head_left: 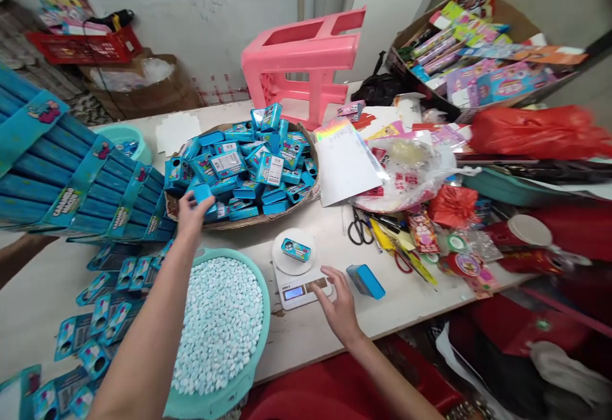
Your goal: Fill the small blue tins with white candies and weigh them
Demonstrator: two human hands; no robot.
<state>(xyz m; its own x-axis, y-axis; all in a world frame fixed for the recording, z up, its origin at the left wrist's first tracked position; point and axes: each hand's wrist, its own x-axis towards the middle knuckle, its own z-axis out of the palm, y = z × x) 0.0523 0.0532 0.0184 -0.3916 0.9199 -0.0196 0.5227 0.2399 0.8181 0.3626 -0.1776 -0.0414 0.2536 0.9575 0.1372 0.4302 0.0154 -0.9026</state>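
Observation:
At the front left edge of a cardboard tray (268,217), my left hand (190,216) grips a small blue candy tin (203,194). Similar blue tins are heaped in that tray. My right hand (340,305) hovers with fingers spread by the front right corner of a white digital scale (287,283), holding nothing. One blue tin with a printed label (296,250) lies on the scale's round plate. Just right of this hand, a plain blue tin (366,281) rests on the table. A turquoise basin (261,337) full of pale mint candies sits below my left forearm.
Stacked blue display boxes (81,171) stand at left, with several blue packs (112,305) below them. Another person's arm (23,253) shows at the left edge. A pink stool (301,57) lies at the back. Scissors (359,229), bags and wrappers crowd the right.

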